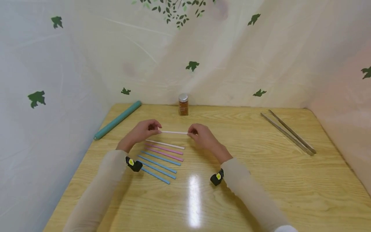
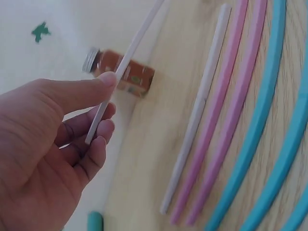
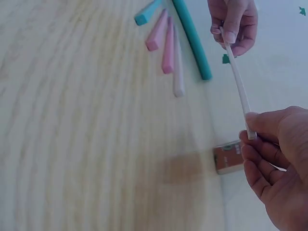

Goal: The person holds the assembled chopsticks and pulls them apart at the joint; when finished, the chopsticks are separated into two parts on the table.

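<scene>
A white stick (image 1: 174, 132) spans the gap above a wooden tabletop (image 1: 290, 183): the left hand (image 1: 142, 130) pinches its left end, the right hand (image 1: 203, 137) its right, thumbs against fingers. Nearer the person lie a second white stick (image 1: 165, 144), two pink sticks (image 1: 166, 149) and blue sticks (image 1: 160, 158). Beyond stands a spice jar (image 1: 183, 108); a teal rod (image 1: 118, 120) lies left, metal tongs (image 1: 287, 134) right.

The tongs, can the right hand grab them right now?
Probably not yet: the right hand is pinching one end of a white stick. Nothing seems to stand between that hand and the tongs, so it could likely reach them after letting go.
</scene>
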Available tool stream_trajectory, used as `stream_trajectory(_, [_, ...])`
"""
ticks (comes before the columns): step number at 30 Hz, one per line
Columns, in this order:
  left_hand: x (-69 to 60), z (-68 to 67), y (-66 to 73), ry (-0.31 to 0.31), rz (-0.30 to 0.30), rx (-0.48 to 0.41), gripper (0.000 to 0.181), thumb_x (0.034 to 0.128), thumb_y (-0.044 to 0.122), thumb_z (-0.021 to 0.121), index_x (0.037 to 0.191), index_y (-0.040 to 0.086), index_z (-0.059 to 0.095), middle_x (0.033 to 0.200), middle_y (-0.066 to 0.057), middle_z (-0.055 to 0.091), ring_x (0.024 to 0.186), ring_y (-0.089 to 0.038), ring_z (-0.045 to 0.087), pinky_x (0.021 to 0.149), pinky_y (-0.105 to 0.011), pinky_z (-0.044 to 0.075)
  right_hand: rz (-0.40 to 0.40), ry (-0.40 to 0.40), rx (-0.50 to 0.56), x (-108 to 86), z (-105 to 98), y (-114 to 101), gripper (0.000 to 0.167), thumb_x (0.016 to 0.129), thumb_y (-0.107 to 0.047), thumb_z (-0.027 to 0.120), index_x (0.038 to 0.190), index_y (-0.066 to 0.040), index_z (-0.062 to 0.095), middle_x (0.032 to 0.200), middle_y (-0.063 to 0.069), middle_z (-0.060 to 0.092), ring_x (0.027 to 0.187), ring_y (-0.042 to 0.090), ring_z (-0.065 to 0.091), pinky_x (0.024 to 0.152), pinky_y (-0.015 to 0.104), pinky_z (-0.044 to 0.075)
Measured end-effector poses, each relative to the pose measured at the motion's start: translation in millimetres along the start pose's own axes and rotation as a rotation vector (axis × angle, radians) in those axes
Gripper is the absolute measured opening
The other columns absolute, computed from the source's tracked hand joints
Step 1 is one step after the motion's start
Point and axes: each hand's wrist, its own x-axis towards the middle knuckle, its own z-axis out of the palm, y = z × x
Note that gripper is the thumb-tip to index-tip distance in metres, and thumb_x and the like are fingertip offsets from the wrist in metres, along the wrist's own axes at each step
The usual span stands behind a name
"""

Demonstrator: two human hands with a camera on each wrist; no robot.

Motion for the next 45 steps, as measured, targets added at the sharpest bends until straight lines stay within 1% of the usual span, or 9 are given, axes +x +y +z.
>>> stream_trajectory(5, [7.9,6.6,22.2,-0.053,0.106,0.060,0.016,0.0901,0.016,0.067,0.102,0.006,0.067,0.089,-0.004,0.063,0.080,-0.013,0.053,0.073,-0.029,0.046,-0.017,-0.028,-0.037,-6.0,-17.5,-4.2,0.011,0.096,-0.017,0.059,0.099,-0.008,0.064,0.094,0.005,0.063,0.087,0.017,0.058,0.079,0.033,0.050])
stream_trajectory(9, [12.6,13.6,36.5,-0.052,0.174,0.081,0.012,0.0906,0.015,0.066,0.098,0.006,0.067,0.088,-0.004,0.064,0.079,-0.013,0.054,0.073,-0.030,0.047,-0.027,-0.021,-0.052,-11.8,-27.6,-6.2,0.010,0.096,-0.017,0.059,0.099,-0.009,0.064,0.095,0.004,0.064,0.089,0.017,0.059,0.082,0.035,0.051])
stream_trajectory(13, [17.5,19.5,46.8,-0.023,0.205,0.089,0.010,0.0906,0.014,0.066,0.096,0.005,0.067,0.086,-0.004,0.064,0.076,-0.013,0.054,0.071,-0.029,0.047,-0.071,0.012,-0.056,-14.8,-34.3,-5.6,0.016,0.094,-0.018,0.061,0.105,-0.007,0.065,0.101,0.006,0.065,0.095,0.020,0.059,0.085,0.038,0.050])
stream_trajectory(18, [24.6,26.7,55.7,-0.026,0.230,0.063,0.010,0.0903,0.014,0.067,0.095,0.006,0.067,0.086,-0.004,0.064,0.076,-0.013,0.055,0.071,-0.027,0.047,-0.141,0.022,-0.024,-14.3,-36.5,-3.6,0.027,0.092,-0.020,0.065,0.115,-0.005,0.063,0.107,0.008,0.064,0.096,0.021,0.058,0.085,0.039,0.050])
stream_trajectory(24, [29.0,32.1,61.8,-0.030,0.235,0.047,0.009,0.0899,0.014,0.067,0.093,0.006,0.067,0.086,-0.004,0.065,0.076,-0.012,0.056,0.070,-0.027,0.047,-0.151,0.013,0.012,-14.2,-35.3,-3.8,0.015,0.092,-0.019,0.065,0.102,-0.008,0.066,0.095,0.003,0.065,0.085,0.015,0.059,0.078,0.035,0.051])
stream_trajectory(28, [29.2,33.5,64.0,-0.037,0.243,0.046,0.009,0.0901,0.014,0.067,0.094,0.006,0.068,0.087,-0.005,0.065,0.076,-0.012,0.056,0.070,-0.027,0.048,-0.155,0.006,0.012,-14.6,-34.7,-4.7,0.010,0.092,-0.017,0.064,0.097,-0.009,0.068,0.091,0.002,0.066,0.081,0.013,0.059,0.074,0.033,0.051])
stream_trajectory(37, [30.8,36.9,64.6,-0.011,0.256,0.046,0.007,0.0901,0.012,0.067,0.092,0.006,0.069,0.085,-0.004,0.064,0.074,-0.011,0.057,0.068,-0.025,0.047,-0.122,-0.016,-0.007,-14.1,-36.4,-4.3,0.010,0.095,-0.017,0.061,0.097,-0.008,0.065,0.091,0.004,0.065,0.082,0.015,0.059,0.074,0.033,0.050])
stream_trajectory(42, [32.8,40.0,63.6,0.024,0.300,0.045,0.005,0.0891,0.011,0.067,0.089,0.006,0.068,0.084,-0.004,0.064,0.074,-0.011,0.057,0.068,-0.025,0.048,-0.132,-0.006,-0.016,-15.5,-38.1,-2.3,0.010,0.095,-0.016,0.060,0.097,-0.007,0.064,0.090,0.004,0.064,0.080,0.016,0.057,0.073,0.033,0.048])
stream_trajectory(45, [33.8,40.9,62.8,0.041,0.326,0.051,0.004,0.0885,0.010,0.068,0.088,0.006,0.068,0.083,-0.004,0.063,0.074,-0.012,0.058,0.068,-0.025,0.048,-0.157,0.009,-0.018,-16.9,-38.3,-1.6,0.010,0.095,-0.016,0.060,0.097,-0.007,0.064,0.089,0.005,0.063,0.079,0.016,0.056,0.072,0.033,0.048])
